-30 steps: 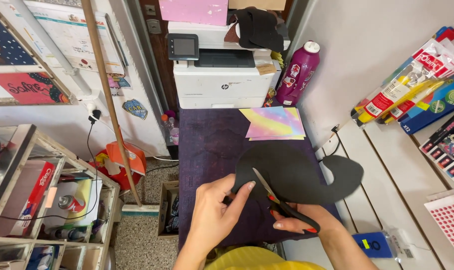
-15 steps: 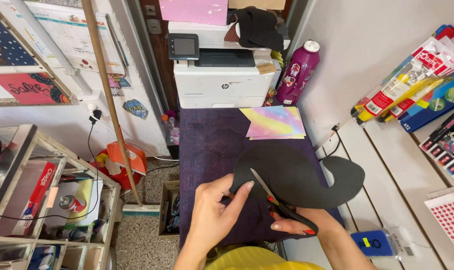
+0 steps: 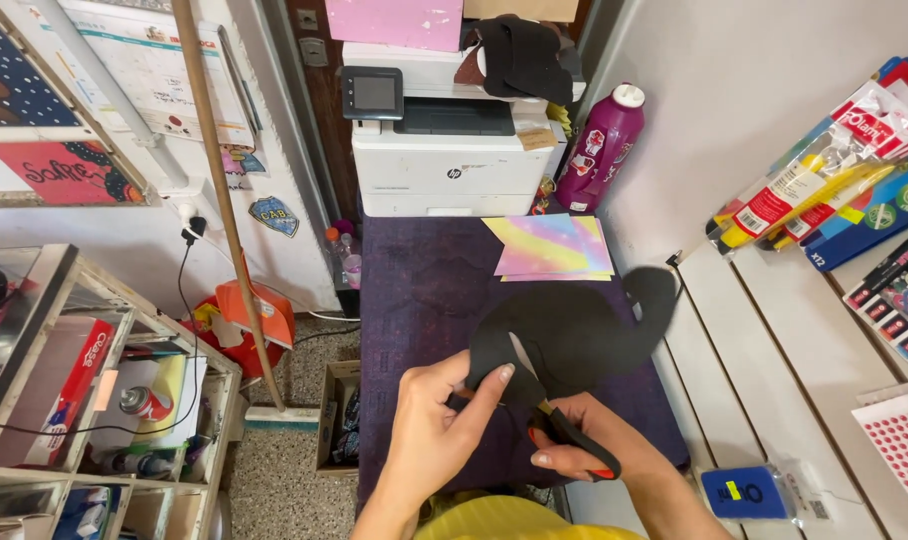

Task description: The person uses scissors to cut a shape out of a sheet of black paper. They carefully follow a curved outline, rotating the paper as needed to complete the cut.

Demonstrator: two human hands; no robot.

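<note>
The thin, floppy black sheet (image 3: 574,335) is pinched at its edge by the left hand (image 3: 436,430); scissors (image 3: 564,425) are gripped in the right hand (image 3: 584,455).

Single head-worn camera, looking steeply down and forward over a dark purple cloth-covered table (image 3: 414,330), close enough that the left hand (image 3: 436,432) and right hand (image 3: 586,452) sit at the bottom edge with forearms cut off. It faces the white office printer (image 3: 452,135) at the table's far end, which lies near the top of the frame. Wide field: metal-framed shelf unit (image 3: 69,390) at left, white slatted wall panel (image 3: 774,370) at right; no second view, so nothing shared.
</note>
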